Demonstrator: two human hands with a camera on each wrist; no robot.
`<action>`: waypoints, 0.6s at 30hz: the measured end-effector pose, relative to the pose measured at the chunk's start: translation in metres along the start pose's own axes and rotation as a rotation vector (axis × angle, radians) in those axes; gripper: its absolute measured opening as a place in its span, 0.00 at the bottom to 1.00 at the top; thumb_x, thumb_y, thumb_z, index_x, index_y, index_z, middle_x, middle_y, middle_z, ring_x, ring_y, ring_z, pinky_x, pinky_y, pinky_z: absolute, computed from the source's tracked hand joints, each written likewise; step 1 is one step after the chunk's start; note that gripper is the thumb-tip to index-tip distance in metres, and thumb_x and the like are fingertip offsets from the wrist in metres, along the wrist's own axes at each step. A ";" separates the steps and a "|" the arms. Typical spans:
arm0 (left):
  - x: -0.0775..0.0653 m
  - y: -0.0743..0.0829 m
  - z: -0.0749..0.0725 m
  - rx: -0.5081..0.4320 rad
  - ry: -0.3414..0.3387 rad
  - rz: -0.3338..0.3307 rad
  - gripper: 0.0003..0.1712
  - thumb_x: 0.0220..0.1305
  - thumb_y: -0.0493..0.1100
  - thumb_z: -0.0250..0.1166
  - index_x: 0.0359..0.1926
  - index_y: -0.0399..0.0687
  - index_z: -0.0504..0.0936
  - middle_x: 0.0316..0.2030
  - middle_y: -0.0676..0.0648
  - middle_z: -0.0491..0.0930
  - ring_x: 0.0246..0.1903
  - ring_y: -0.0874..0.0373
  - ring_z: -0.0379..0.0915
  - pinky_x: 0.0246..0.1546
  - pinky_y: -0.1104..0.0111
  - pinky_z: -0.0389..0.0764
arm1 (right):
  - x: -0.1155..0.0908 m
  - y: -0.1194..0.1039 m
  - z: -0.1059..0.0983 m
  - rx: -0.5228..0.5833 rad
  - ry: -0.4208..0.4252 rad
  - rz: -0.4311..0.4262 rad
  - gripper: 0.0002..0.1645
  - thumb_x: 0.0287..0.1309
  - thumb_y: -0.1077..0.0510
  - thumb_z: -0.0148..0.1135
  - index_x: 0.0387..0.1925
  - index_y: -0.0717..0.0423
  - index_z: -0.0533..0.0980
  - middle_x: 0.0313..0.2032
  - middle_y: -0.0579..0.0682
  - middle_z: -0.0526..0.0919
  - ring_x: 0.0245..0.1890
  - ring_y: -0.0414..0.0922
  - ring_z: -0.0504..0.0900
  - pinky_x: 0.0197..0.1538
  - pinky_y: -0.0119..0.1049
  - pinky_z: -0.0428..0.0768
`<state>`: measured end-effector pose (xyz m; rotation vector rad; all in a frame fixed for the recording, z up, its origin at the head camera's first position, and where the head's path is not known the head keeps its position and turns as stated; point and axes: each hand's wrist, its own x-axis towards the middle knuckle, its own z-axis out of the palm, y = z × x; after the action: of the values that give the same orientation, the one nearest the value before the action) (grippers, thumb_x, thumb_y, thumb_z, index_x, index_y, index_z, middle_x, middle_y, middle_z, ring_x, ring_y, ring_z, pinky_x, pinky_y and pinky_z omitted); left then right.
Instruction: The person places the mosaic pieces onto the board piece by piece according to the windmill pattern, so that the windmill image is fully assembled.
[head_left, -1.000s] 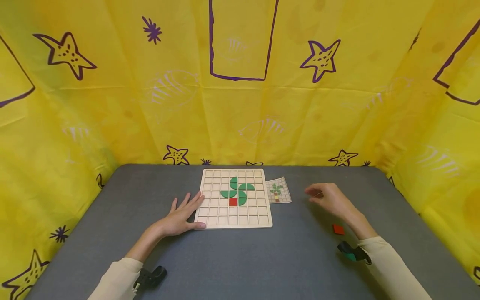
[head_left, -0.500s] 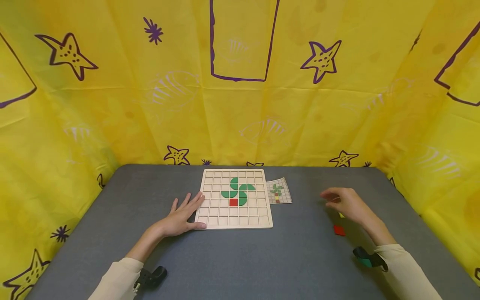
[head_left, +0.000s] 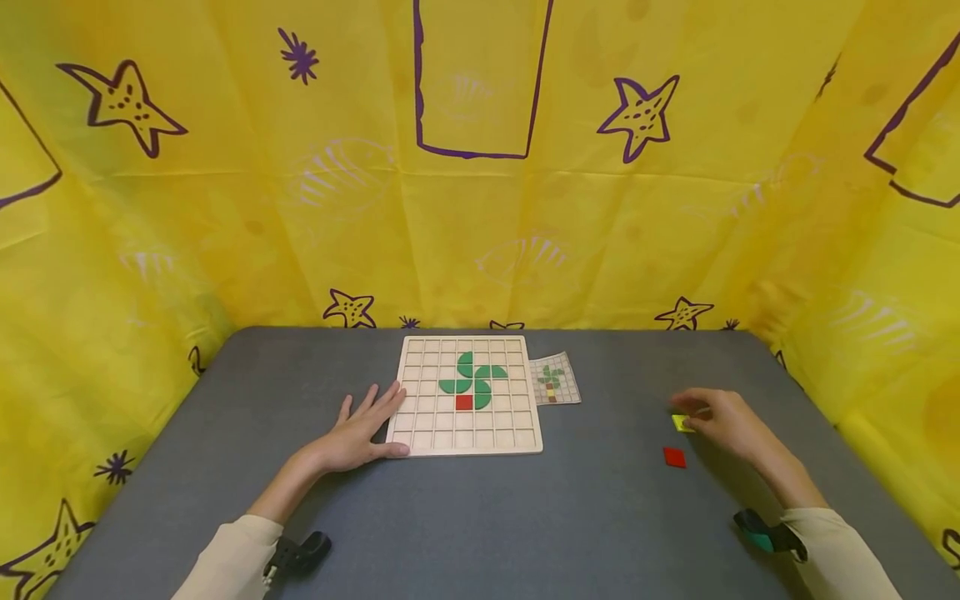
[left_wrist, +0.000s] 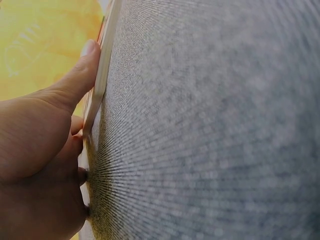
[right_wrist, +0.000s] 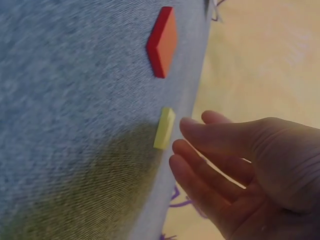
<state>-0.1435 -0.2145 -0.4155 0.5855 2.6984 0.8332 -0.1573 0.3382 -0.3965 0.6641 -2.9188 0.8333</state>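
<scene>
My left hand (head_left: pixel 356 435) lies with spread fingers at the left edge of a wooden grid board (head_left: pixel 427 429), fingertips and thumb on its rim. Green rounded tiles (head_left: pixel 482 393) form a pinwheel on the board, and a red square tile (head_left: pixel 464 402) sits just below them. On the right, my right hand (head_left: pixel 723 421) hovers with bent, parted fingers over a yellow square tile (head_left: pixel 681 423). The right wrist view shows that yellow tile (right_wrist: pixel 164 128) on the table, thumb and fingertips close to it. Nearer the front lies a second red tile (head_left: pixel 674 457).
A small pattern card (head_left: pixel 556 390) with a printed grid lies against the board's right edge. The grey tabletop (head_left: pixel 480 525) ends at a yellow curtain (head_left: pixel 480 208) printed with starfish and fish, which hangs around the back and sides.
My right hand has moved right and toward the front, down to the yellow tile, which has come into sight beside its fingers. The left hand and board stay in place.
</scene>
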 end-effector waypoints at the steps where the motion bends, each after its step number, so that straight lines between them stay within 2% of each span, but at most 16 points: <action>1: 0.000 0.000 0.000 0.000 0.000 0.000 0.55 0.61 0.60 0.66 0.77 0.39 0.48 0.76 0.37 0.41 0.73 0.30 0.26 0.62 0.34 0.23 | -0.001 0.001 0.000 -0.007 -0.002 -0.007 0.18 0.50 0.74 0.67 0.45 0.69 0.80 0.40 0.61 0.86 0.38 0.58 0.85 0.39 0.44 0.84; 6: 0.001 -0.002 0.001 -0.019 0.009 0.017 0.55 0.61 0.60 0.66 0.76 0.39 0.49 0.76 0.36 0.41 0.73 0.29 0.26 0.62 0.34 0.22 | -0.003 0.006 0.001 -0.036 -0.017 -0.019 0.17 0.48 0.72 0.71 0.43 0.67 0.82 0.40 0.60 0.86 0.38 0.57 0.85 0.38 0.43 0.84; 13: 0.003 -0.008 0.004 -0.027 0.017 0.037 0.57 0.60 0.64 0.65 0.77 0.41 0.48 0.76 0.36 0.41 0.73 0.30 0.26 0.62 0.34 0.21 | -0.004 0.007 0.000 -0.018 -0.018 0.017 0.16 0.48 0.71 0.72 0.42 0.67 0.82 0.39 0.60 0.85 0.37 0.57 0.85 0.38 0.46 0.83; 18: 0.001 -0.007 0.004 -0.041 0.015 0.044 0.56 0.60 0.63 0.66 0.76 0.39 0.49 0.76 0.35 0.41 0.72 0.28 0.25 0.61 0.33 0.21 | -0.004 0.003 -0.001 -0.023 0.024 0.047 0.14 0.50 0.71 0.71 0.41 0.63 0.83 0.34 0.53 0.86 0.33 0.50 0.85 0.35 0.37 0.83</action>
<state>-0.1455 -0.2173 -0.4229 0.6337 2.6835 0.9056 -0.1547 0.3424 -0.3972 0.5823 -2.9279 0.8056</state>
